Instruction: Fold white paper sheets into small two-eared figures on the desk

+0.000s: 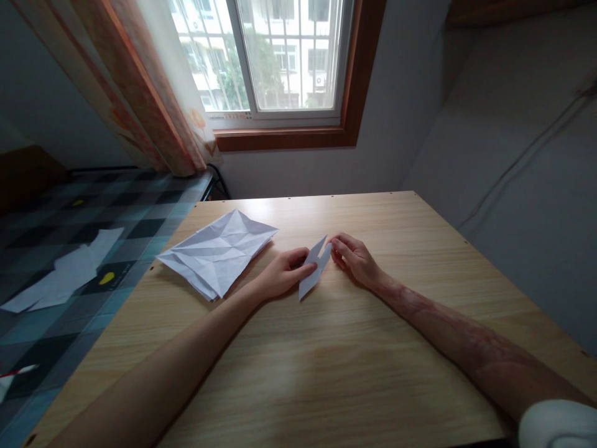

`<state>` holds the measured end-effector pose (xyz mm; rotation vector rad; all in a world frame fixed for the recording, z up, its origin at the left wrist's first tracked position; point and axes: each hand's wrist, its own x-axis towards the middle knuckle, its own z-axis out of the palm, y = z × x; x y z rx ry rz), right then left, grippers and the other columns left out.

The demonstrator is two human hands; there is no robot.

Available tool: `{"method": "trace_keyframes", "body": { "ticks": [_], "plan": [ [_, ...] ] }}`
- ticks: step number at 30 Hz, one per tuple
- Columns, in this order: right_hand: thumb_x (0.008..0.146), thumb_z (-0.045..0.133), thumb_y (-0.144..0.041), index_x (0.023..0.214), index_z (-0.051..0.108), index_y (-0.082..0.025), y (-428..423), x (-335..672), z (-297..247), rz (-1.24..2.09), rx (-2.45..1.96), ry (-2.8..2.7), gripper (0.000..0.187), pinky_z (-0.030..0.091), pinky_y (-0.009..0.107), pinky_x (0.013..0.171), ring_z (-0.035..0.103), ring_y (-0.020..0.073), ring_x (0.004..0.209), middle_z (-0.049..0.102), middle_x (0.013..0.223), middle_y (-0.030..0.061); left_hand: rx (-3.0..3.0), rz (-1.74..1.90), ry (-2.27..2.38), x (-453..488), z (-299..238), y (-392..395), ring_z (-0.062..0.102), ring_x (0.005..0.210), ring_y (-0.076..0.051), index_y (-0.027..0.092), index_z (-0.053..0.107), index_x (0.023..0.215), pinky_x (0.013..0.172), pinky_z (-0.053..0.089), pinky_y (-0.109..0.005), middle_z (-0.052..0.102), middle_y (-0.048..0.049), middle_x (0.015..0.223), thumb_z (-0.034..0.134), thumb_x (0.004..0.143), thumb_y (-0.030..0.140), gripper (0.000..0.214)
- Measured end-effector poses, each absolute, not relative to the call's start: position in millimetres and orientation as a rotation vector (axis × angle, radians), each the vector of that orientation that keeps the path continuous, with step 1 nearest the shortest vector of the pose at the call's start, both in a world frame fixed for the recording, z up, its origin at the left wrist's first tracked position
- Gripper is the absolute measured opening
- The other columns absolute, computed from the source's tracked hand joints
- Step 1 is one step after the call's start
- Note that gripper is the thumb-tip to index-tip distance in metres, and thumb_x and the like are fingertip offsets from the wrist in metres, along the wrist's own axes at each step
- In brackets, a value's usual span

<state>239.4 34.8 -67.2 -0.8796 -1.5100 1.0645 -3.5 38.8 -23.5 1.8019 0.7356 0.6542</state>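
Note:
A small piece of folded white paper [308,283] is held above the middle of the wooden table [298,361]. My left hand [285,272] grips its left side, with the thumb lying across the front and the fingers behind. At the paper's upper right, a narrow flap stands apart from the rest, and my right hand [351,255] pinches its tip between thumb and fingers. To the left of my left hand lies a loose stack of creased white paper sheets [224,246], with fold lines crossing the top one.
A bed with a checked cover [140,227] adjoins the table's left side, and white paper pieces [77,270] lie on it. Beyond the table's far edge are a wall and a barred window [289,62] with a curtain [140,81]. A cable [522,155] runs down the right wall.

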Motion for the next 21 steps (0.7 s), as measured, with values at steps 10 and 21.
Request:
{"method": "trace_keyframes", "body": {
  "ticks": [10, 21],
  "plan": [
    [0.107, 0.063, -0.067, 0.082, 0.061, -0.023, 32.8, 240.4, -62.8, 0.917, -0.952, -1.623, 0.051, 0.037, 0.027, 0.052, 0.047, 0.0136, 0.06, 0.055, 0.07, -0.002, 1.812, 0.659, 0.736, -2.1, -17.6, 36.3, 0.047, 0.074, -0.014, 0.016, 0.065, 0.089, 0.065, 0.038, -0.025, 0.055, 0.0009, 0.08, 0.071, 0.098, 0.062, 0.048],
    [0.105, 0.069, -0.063, 0.098, 0.072, -0.024, 35.5, 240.0, -66.0, 0.92, -0.889, -1.526, 0.04, 0.048, 0.028, 0.063, 0.059, 0.0167, 0.071, 0.067, 0.084, 0.0006, 1.857, 0.581, 0.747, -5.7, -23.8, 40.0, 0.039, 0.069, -0.013, 0.018, 0.056, 0.081, 0.061, 0.031, -0.026, 0.044, 0.0031, 0.075, 0.066, 0.101, 0.067, 0.054]
  ]
}}
